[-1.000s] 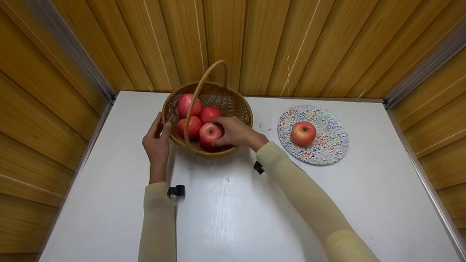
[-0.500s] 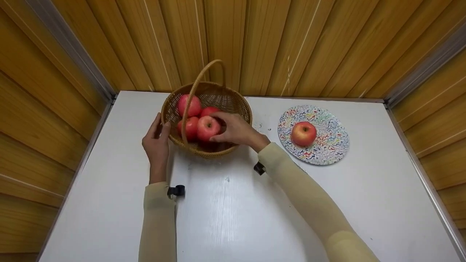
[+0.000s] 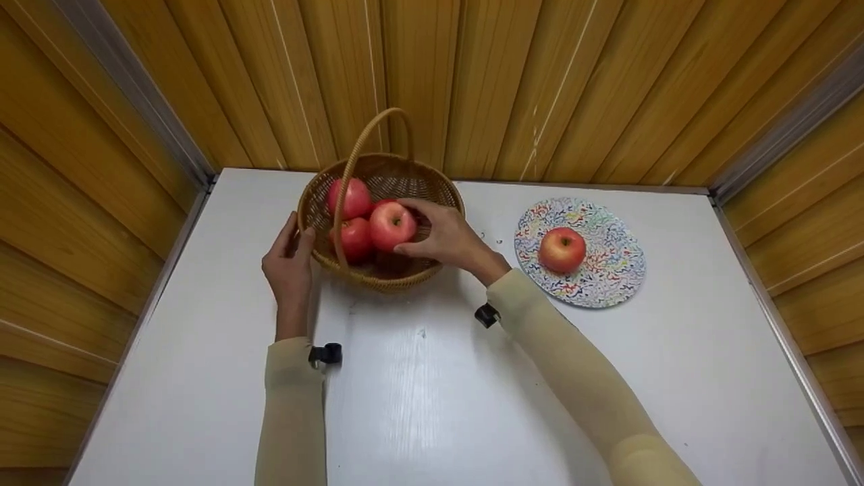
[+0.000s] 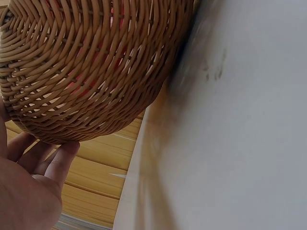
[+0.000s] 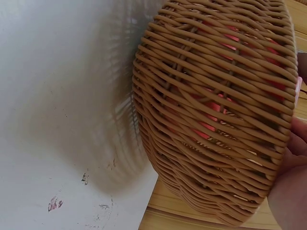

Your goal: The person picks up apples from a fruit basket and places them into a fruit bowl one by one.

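A brown wicker basket [image 3: 388, 280] with a tall arched handle [image 3: 347, 175] stands at the back left of the white table. My right hand [image 3: 445, 236] reaches over its right side and pinches a red apple [image 3: 390, 227] between thumb and fingers, stem facing up. Two other apples, a rear apple [image 3: 351, 198] and a front apple [image 3: 355, 241], lie at the basket's left. Behind the held one, a further red edge shows, mostly hidden. My left hand [image 3: 290, 270] touches the basket's outer left wall; in the left wrist view, its extended fingers [image 4: 62, 163] rest against the wicker.
A round speckled plate [image 3: 611, 270] lies flat to the right of the basket, bearing one red-yellow apple [image 3: 562, 250]. Slatted wooden walls [image 3: 486, 88] enclose the table [image 3: 418, 391] at the back and both sides.
My right hand has raised the apple from the basket's front toward its middle, slightly up in the head view. The basket's handle has shifted a little left. My left hand has barely moved.
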Demonstrator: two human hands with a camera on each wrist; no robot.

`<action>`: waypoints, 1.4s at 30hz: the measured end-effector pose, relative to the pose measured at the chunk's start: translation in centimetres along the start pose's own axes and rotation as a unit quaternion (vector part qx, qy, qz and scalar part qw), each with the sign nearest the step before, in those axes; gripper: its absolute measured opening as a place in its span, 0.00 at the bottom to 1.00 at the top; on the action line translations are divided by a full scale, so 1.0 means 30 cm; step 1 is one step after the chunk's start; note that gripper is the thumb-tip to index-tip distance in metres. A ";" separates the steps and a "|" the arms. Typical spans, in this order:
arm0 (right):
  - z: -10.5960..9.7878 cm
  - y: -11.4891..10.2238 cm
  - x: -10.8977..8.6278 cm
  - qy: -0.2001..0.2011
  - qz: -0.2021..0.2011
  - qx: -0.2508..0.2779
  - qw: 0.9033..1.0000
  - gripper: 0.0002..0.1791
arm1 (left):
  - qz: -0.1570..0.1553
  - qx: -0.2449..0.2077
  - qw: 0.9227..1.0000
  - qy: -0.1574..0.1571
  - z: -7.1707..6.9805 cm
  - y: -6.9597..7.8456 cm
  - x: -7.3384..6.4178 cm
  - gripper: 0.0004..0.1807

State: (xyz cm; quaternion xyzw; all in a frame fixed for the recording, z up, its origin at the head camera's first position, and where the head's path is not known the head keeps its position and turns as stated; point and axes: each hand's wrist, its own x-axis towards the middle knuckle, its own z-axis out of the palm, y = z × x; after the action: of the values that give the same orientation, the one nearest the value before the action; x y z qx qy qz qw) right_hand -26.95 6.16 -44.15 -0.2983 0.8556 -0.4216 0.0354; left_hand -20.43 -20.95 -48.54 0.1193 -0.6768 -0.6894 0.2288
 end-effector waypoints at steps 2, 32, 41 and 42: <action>-0.006 0.002 -0.009 0.004 -0.001 0.006 1.000 0.44 | -0.002 -0.002 1.000 -0.002 0.001 0.001 0.000 0.25; -0.176 0.036 -0.204 0.097 -0.025 0.115 0.988 0.42 | -0.006 -0.008 1.000 0.012 -0.009 -0.107 0.041 0.26; -0.237 0.085 -0.305 0.142 0.060 0.097 0.983 0.44 | -0.004 -0.004 1.000 0.011 -0.010 -0.101 0.040 0.26; -0.241 0.092 -0.315 0.149 0.063 0.095 0.982 0.45 | -0.005 -0.005 1.000 0.011 -0.011 -0.102 0.039 0.26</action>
State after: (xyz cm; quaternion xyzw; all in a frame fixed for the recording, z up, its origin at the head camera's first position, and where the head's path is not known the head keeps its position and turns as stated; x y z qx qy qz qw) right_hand -22.79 17.63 -43.36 -0.1730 0.8244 -0.5375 -0.0383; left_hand -21.75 -21.86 -51.42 0.1295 -0.6700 -0.6928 0.2333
